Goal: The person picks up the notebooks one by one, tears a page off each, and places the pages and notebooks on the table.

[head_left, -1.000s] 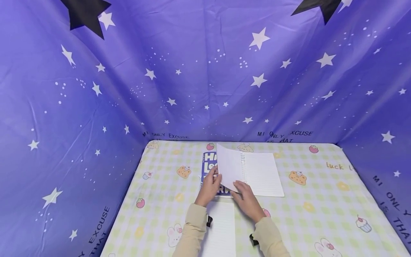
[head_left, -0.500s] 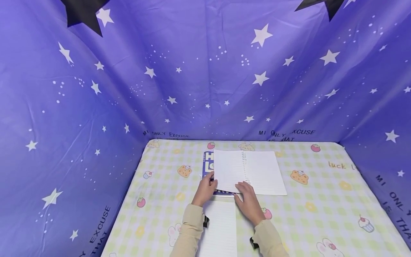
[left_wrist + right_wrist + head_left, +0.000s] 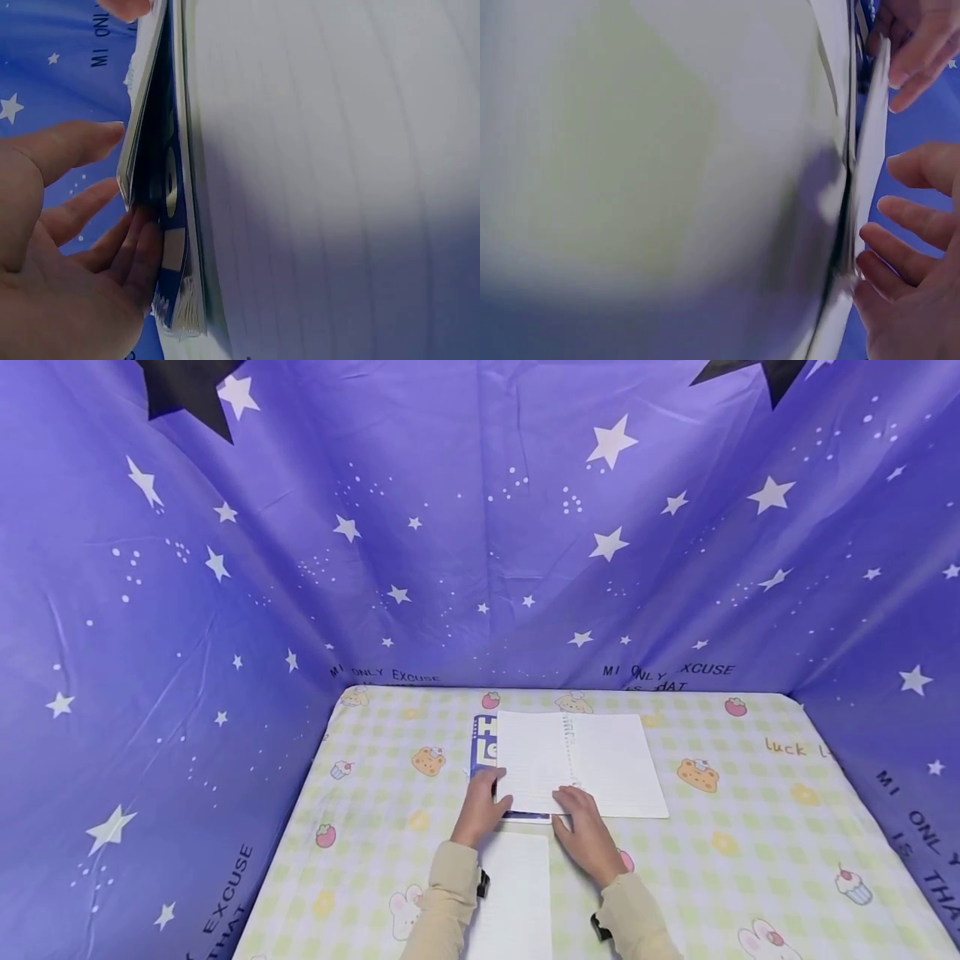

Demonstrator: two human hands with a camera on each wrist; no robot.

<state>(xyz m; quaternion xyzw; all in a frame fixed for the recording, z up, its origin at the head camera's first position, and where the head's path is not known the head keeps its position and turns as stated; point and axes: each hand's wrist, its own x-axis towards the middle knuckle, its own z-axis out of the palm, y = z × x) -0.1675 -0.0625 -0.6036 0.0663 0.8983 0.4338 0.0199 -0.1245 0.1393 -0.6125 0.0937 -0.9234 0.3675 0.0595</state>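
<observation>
Notebook pages look matt paper, the backdrop faintly glossy cloth.

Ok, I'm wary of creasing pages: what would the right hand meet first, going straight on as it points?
Likely the open notebook, near its spiral binding; the right hand is at its edge, contact unclear.

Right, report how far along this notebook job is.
Done: the white, lined, spiral-bound paper notebook lies open. In hand: the left hand is at its left edge, the right hand at its near edge. Probably remaining: flattening its left side; the left wrist view shows a gap above the blue, pale-lettered cover.
</observation>
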